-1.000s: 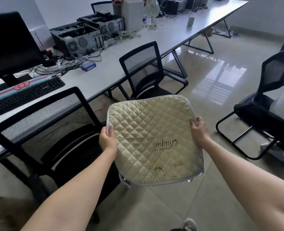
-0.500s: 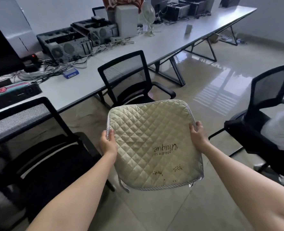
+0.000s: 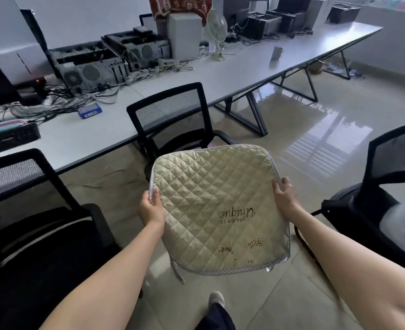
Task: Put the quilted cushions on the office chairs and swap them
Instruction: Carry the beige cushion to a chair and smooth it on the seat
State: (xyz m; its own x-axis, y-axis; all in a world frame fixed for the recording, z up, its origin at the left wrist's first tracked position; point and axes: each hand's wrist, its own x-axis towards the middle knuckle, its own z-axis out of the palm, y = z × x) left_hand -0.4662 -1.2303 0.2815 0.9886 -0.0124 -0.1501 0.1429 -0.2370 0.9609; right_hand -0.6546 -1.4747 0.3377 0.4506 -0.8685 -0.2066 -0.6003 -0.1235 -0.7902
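I hold a pale yellow-green quilted cushion (image 3: 211,198) flat in front of me, its "Unique" lettering upside down. My left hand (image 3: 150,207) grips its left edge and my right hand (image 3: 282,196) grips its right edge. Just beyond the cushion stands a black mesh office chair (image 3: 170,115) facing the desk; its seat is mostly hidden behind the cushion. A second black mesh chair (image 3: 30,210) is close at my left with a bare black seat.
A long white desk (image 3: 196,77) runs from the left to the far right, holding computer cases, cables, a fan and a keyboard. A third black chair (image 3: 387,177) at the right holds a person in white. My foot (image 3: 217,300) is on the glossy tiled floor.
The view has moved forward and right: the left chair has slid toward the frame's edge and the middle chair has come closer, right behind the cushion. Both hands keep their grip.
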